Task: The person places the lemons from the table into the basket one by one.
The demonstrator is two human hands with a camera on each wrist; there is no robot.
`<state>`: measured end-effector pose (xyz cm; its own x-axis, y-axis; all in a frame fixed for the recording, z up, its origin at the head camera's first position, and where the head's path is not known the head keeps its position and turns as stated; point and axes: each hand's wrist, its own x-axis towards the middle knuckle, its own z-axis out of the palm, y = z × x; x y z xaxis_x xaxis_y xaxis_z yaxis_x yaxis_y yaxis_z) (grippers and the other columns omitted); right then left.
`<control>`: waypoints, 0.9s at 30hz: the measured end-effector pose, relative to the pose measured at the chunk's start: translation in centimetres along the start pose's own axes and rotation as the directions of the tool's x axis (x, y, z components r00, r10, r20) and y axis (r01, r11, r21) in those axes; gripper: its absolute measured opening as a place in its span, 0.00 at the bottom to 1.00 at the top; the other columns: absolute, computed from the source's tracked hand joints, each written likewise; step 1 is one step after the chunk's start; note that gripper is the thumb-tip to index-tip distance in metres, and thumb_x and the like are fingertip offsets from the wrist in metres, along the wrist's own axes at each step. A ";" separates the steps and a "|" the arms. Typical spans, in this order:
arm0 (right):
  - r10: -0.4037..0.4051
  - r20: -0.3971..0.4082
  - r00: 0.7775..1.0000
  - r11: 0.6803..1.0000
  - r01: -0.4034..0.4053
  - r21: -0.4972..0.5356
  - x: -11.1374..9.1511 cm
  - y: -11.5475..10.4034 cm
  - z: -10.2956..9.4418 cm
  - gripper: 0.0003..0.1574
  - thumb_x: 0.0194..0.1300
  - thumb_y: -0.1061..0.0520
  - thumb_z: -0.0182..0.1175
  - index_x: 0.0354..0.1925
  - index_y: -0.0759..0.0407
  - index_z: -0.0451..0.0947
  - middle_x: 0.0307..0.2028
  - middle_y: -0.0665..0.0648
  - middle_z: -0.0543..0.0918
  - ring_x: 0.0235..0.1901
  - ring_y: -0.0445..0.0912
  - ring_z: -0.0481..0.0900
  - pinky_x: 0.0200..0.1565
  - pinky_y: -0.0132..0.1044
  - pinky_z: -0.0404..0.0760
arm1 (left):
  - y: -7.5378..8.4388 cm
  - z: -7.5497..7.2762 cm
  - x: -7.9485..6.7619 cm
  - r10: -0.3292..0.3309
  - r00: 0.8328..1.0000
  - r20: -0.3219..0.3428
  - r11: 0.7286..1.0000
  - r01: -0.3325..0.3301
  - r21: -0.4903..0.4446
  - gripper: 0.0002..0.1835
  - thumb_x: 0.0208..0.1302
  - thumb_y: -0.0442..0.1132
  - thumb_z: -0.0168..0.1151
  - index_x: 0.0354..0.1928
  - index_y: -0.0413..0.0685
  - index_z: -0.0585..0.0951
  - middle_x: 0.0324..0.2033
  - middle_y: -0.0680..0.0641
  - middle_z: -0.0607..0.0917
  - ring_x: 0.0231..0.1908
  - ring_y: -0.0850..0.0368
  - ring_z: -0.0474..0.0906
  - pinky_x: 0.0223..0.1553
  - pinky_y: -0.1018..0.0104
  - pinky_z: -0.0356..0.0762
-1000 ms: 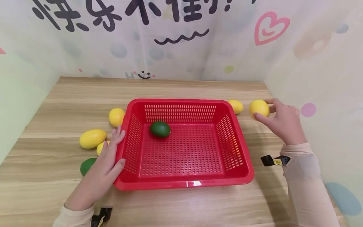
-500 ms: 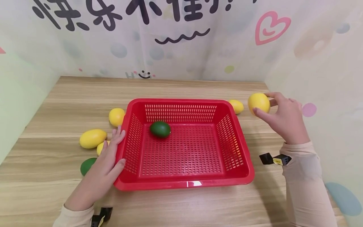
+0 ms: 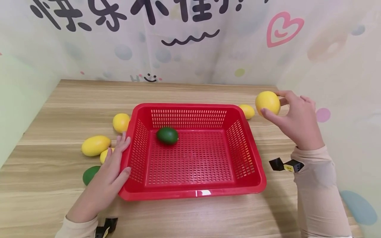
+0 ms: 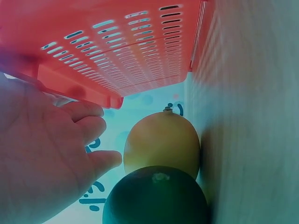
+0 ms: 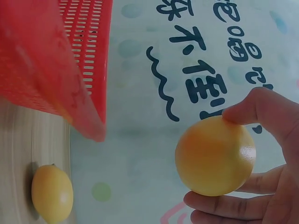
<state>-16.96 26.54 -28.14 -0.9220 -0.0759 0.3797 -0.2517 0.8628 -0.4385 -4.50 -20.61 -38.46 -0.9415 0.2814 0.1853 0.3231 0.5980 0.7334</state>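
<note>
One red basket [image 3: 191, 194] takes up the middle of the head view, and we see a dark green fruit [image 3: 167, 136] inside it, left of centre. At the right of the frame, the right hand [image 3: 300, 122] pinches a round yellow fruit [image 3: 268, 101] above the table [image 3: 208, 218]. At lower left, the left hand [image 3: 108, 177] lies against the basket's rim, fingers extended; near it we count three yellow fruits [image 3: 96, 145] and a second green fruit [image 3: 90, 174].

In the left wrist view, we find that green one at bottom centre, overlapping a yellow one.

In the right wrist view, we see the pinched fruit at lower right, with a lone yellow fruit [image 5: 52, 193] at lower left.
</note>
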 end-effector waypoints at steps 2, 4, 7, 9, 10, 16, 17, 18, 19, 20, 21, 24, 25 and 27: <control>-0.011 -0.015 1.000 1.000 0.011 0.000 0.0 -0.3 -0.1 0.37 0.62 0.47 0.71 0.62 0.66 0.77 0.44 0.72 0.85 0.46 0.61 0.81 0.69 0.59 0.51 | 0.0 0.0 0.0 0.003 1.000 0.001 1.000 -0.003 -0.001 0.43 0.72 0.31 0.52 0.83 0.50 0.46 0.82 0.47 0.44 0.81 0.43 0.34 0.79 0.47 0.29; -0.021 -0.025 0.999 1.000 0.021 0.004 0.1 -0.5 0.0 0.37 0.61 0.47 0.71 0.61 0.66 0.77 0.43 0.72 0.85 0.46 0.61 0.81 0.70 0.58 0.50 | 0.0 0.0 0.0 0.005 1.000 0.001 1.000 -0.005 -0.003 0.43 0.72 0.31 0.52 0.83 0.51 0.46 0.82 0.47 0.44 0.81 0.43 0.34 0.79 0.48 0.29; -0.032 -0.032 0.999 0.999 0.033 0.008 0.3 -0.9 0.0 0.37 0.61 0.47 0.72 0.62 0.65 0.77 0.43 0.71 0.85 0.46 0.61 0.81 0.71 0.58 0.49 | 0.0 0.1 0.0 0.009 1.000 -0.001 1.000 -0.009 -0.005 0.43 0.72 0.31 0.52 0.83 0.50 0.46 0.82 0.47 0.44 0.81 0.41 0.35 0.79 0.47 0.29; -0.042 -0.036 0.998 0.999 0.042 0.013 0.4 -1.1 0.0 0.37 0.61 0.47 0.72 0.62 0.66 0.77 0.43 0.71 0.85 0.46 0.60 0.81 0.71 0.58 0.49 | 0.0 0.1 0.0 0.013 1.000 -0.004 1.000 -0.013 -0.005 0.43 0.71 0.31 0.52 0.83 0.50 0.46 0.82 0.47 0.45 0.80 0.40 0.36 0.79 0.47 0.29; -0.046 -0.038 0.998 0.999 0.046 0.014 0.4 -1.2 0.0 0.37 0.61 0.47 0.72 0.62 0.66 0.77 0.43 0.71 0.85 0.47 0.60 0.81 0.71 0.58 0.49 | 0.0 0.0 0.0 0.015 1.000 -0.005 1.000 -0.015 -0.006 0.43 0.71 0.30 0.52 0.83 0.50 0.46 0.82 0.47 0.45 0.80 0.40 0.36 0.79 0.47 0.29; -0.062 -0.046 0.997 0.998 0.063 0.026 0.6 -1.6 0.2 0.37 0.61 0.48 0.71 0.62 0.67 0.77 0.42 0.71 0.85 0.46 0.60 0.80 0.72 0.58 0.47 | 0.0 0.0 0.0 0.015 1.000 -0.004 1.000 -0.015 0.000 0.43 0.71 0.31 0.52 0.83 0.51 0.45 0.82 0.47 0.45 0.80 0.39 0.36 0.79 0.48 0.29; -0.063 -0.047 0.997 0.998 0.065 0.028 0.6 -1.6 0.2 0.37 0.61 0.48 0.71 0.61 0.67 0.77 0.42 0.71 0.85 0.46 0.60 0.81 0.72 0.58 0.47 | 0.0 0.0 0.0 0.014 1.000 -0.003 1.000 -0.014 0.001 0.43 0.71 0.31 0.52 0.83 0.50 0.45 0.82 0.47 0.45 0.80 0.39 0.36 0.79 0.48 0.29; -0.065 -0.048 0.997 0.997 0.067 0.030 0.6 -1.6 0.3 0.36 0.61 0.48 0.71 0.61 0.67 0.77 0.42 0.71 0.85 0.45 0.60 0.81 0.72 0.57 0.47 | 0.0 0.0 0.0 0.014 1.000 -0.003 1.000 -0.014 0.002 0.43 0.71 0.31 0.52 0.83 0.50 0.45 0.82 0.47 0.45 0.80 0.39 0.36 0.79 0.48 0.29; -0.066 -0.048 0.997 0.997 0.068 0.032 0.6 -1.6 0.3 0.36 0.61 0.49 0.71 0.61 0.67 0.77 0.42 0.71 0.85 0.45 0.61 0.81 0.72 0.58 0.47 | 0.0 0.0 0.0 0.013 1.000 -0.002 1.000 -0.013 0.003 0.43 0.71 0.31 0.52 0.83 0.50 0.45 0.82 0.47 0.45 0.80 0.39 0.36 0.79 0.48 0.29; -0.067 -0.048 0.997 0.997 0.069 0.033 0.7 -1.6 0.4 0.36 0.61 0.49 0.71 0.61 0.67 0.77 0.42 0.71 0.85 0.45 0.61 0.81 0.72 0.58 0.47 | 0.1 0.0 0.0 0.013 1.000 -0.003 1.000 -0.013 0.004 0.43 0.71 0.31 0.52 0.83 0.50 0.45 0.82 0.47 0.45 0.80 0.39 0.36 0.79 0.48 0.30; -0.069 -0.049 0.996 0.997 0.071 0.036 0.7 -1.7 0.4 0.36 0.61 0.49 0.72 0.61 0.67 0.77 0.42 0.71 0.85 0.45 0.60 0.81 0.72 0.57 0.48 | 0.1 0.0 0.0 0.012 1.000 -0.003 1.000 -0.012 0.003 0.44 0.71 0.30 0.52 0.83 0.51 0.45 0.82 0.47 0.45 0.80 0.39 0.36 0.79 0.49 0.30; -0.069 -0.051 0.996 0.996 0.071 0.052 0.8 -1.8 0.5 0.36 0.60 0.48 0.72 0.61 0.66 0.77 0.42 0.70 0.85 0.45 0.60 0.81 0.71 0.56 0.48 | 0.1 0.0 0.0 0.014 1.000 -0.005 1.000 -0.014 0.005 0.44 0.71 0.30 0.52 0.83 0.51 0.45 0.82 0.47 0.45 0.80 0.39 0.36 0.79 0.49 0.30; -0.067 -0.053 0.996 0.996 0.070 0.057 0.8 -1.8 0.6 0.36 0.60 0.48 0.72 0.61 0.66 0.77 0.41 0.70 0.85 0.45 0.60 0.80 0.71 0.56 0.49 | 0.0 0.0 0.0 0.014 1.000 -0.005 1.000 -0.014 0.005 0.44 0.71 0.30 0.52 0.83 0.51 0.45 0.82 0.47 0.45 0.80 0.39 0.36 0.79 0.50 0.30; -0.066 -0.056 0.996 0.995 0.070 0.069 0.9 -2.0 0.7 0.36 0.60 0.48 0.72 0.61 0.66 0.78 0.41 0.69 0.86 0.44 0.59 0.80 0.71 0.55 0.49 | 0.0 0.0 0.0 0.014 1.000 -0.005 1.000 -0.014 0.006 0.44 0.71 0.31 0.52 0.83 0.51 0.45 0.82 0.47 0.45 0.80 0.39 0.37 0.79 0.50 0.30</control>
<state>-17.46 24.43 -27.49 -0.8854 -0.1046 0.4530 -0.3352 0.8188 -0.4660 -4.53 -20.56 -38.44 -0.9373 0.2860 0.1990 0.3369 0.5983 0.7270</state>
